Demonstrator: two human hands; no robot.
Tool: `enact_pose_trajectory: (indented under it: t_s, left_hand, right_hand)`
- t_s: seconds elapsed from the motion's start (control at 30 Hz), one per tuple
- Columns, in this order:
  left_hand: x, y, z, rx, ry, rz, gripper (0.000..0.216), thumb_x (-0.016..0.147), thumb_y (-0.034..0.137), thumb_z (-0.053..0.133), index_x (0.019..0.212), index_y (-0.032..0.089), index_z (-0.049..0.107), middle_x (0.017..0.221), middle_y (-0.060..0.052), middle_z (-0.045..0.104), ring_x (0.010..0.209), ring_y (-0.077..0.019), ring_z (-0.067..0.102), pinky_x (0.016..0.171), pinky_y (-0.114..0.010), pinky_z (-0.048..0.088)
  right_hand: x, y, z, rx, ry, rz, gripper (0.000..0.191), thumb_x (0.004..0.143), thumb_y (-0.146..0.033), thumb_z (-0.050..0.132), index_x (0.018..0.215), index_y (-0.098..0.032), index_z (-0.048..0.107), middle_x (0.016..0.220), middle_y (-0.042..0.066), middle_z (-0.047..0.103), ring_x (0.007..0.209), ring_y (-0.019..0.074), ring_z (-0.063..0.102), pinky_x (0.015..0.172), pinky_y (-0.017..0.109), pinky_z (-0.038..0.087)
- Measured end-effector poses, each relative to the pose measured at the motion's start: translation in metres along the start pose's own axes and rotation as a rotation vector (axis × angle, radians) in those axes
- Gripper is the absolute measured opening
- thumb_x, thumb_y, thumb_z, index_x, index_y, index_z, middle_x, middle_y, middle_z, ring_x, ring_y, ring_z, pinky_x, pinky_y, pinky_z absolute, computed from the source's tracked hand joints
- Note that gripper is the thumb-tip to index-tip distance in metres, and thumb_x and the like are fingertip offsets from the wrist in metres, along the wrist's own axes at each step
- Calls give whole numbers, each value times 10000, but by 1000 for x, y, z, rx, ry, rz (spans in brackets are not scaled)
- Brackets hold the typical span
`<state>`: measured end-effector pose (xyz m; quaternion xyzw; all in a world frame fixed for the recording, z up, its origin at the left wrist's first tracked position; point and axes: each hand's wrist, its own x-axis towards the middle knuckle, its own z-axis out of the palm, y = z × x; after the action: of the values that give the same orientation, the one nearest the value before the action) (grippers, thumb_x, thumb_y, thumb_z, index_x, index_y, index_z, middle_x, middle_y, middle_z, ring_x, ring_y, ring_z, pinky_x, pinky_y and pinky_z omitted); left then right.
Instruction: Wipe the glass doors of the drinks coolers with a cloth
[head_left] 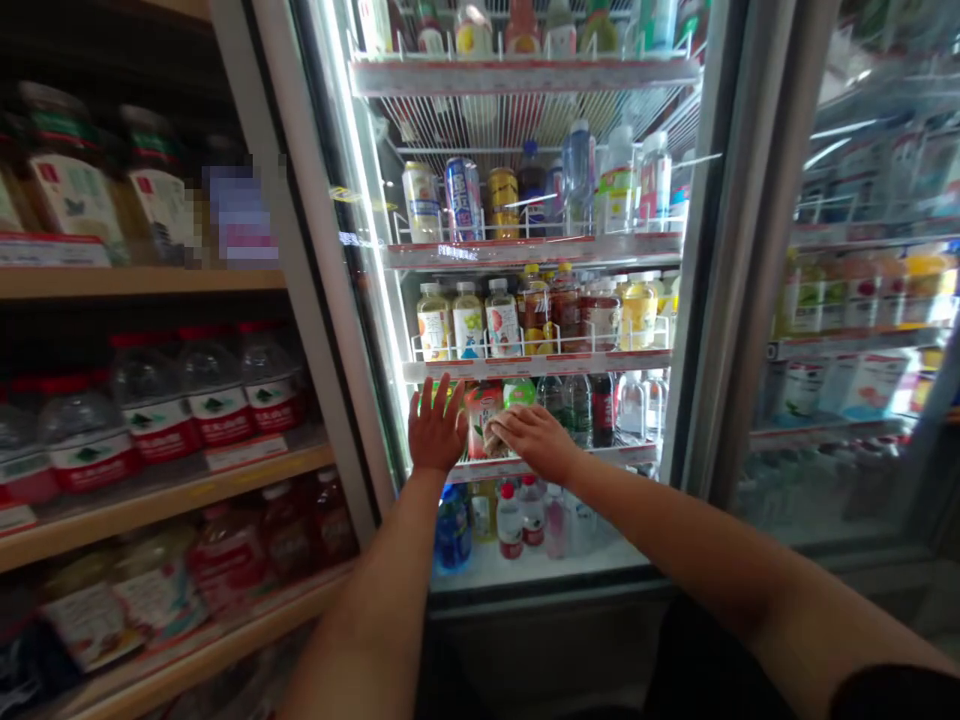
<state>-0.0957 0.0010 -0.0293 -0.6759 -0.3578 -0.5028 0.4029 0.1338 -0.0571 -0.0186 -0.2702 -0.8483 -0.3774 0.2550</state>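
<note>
My left hand (437, 425) is raised with its fingers spread, in front of the lower shelves of a lit drinks fridge, close to its glass front. My right hand (538, 440) reaches leftward with its fingers together over a small brownish, crumpled-looking patch (496, 438); whether this is a cloth or a reflection is unclear. Behind the hands, a red-labelled drink (480, 415) and a green-labelled bottle (519, 392) are partly covered. Dark bottles (602, 410) and clear bottles (630, 405) line the same shelf to the right.
Several juice bottles (502, 320) stand one shelf higher, with cans (463, 200) above them. Small red-capped bottles (510, 520) and a blue bottle (453, 530) sit at the fridge bottom. Wooden shelves (150, 285) of bottles flank the left; another glass-fronted fridge (847, 340) is at right.
</note>
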Motion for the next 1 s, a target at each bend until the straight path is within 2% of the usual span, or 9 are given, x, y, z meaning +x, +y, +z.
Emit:
enact_pose_trajectory:
  t_s: [0.2, 0.4, 0.57, 0.73, 0.9, 1.0]
  left_hand:
    - [-2, 0, 0, -27, -15, -14, 607, 958, 241, 488, 1543, 300, 341, 1594, -44, 372, 1548, -221, 142, 1267, -482, 165]
    - [-2, 0, 2, -18, -28, -32, 574, 965, 267, 466, 1530, 304, 370, 1592, -46, 377, 1544, -230, 163, 1257, -501, 187]
    - [-2, 0, 2, -26, -34, -43, 563, 962, 271, 463, 1520, 301, 391, 1583, -51, 397, 1543, -234, 166, 1255, -513, 188]
    - [-1, 0, 2, -9, -15, -26, 576, 962, 268, 472, 1529, 294, 373, 1588, -54, 387, 1546, -226, 151, 1258, -501, 183]
    - [-1, 0, 2, -10, -26, -40, 556, 963, 278, 468, 1514, 294, 401, 1583, -56, 397, 1542, -230, 171, 1258, -505, 183]
    - [-2, 0, 3, -13, -22, -39, 564, 957, 274, 478, 1515, 294, 400, 1588, -56, 387, 1543, -232, 162, 1261, -508, 178]
  right_hand:
    - [-13, -4, -1, 34, -42, -31, 312, 963, -260, 579, 1257, -183, 648, 1241, 94, 687, 1185, 242, 542, 954, 385, 429]
    - [-39, 18, -17, 7, 4, 85, 393, 960, -164, 533, 1347, -185, 598, 1320, 107, 655, 1208, 249, 531, 952, 395, 418]
    - [-62, 36, -27, 15, -33, 42, 432, 934, -157, 562, 1364, -172, 592, 1300, 113, 663, 1189, 259, 540, 938, 407, 443]
    - [-87, 48, -31, -44, 46, 157, 435, 929, -86, 510, 1342, -181, 610, 1331, 102, 651, 1218, 259, 534, 975, 410, 437]
    - [-118, 55, -32, -7, -22, 55, 426, 911, -101, 555, 1321, -193, 624, 1278, 98, 674, 1199, 248, 560, 973, 408, 480]
    - [-132, 67, -37, -33, -2, 115, 431, 921, -103, 517, 1323, -212, 630, 1312, 106, 651, 1224, 252, 557, 987, 427, 496]
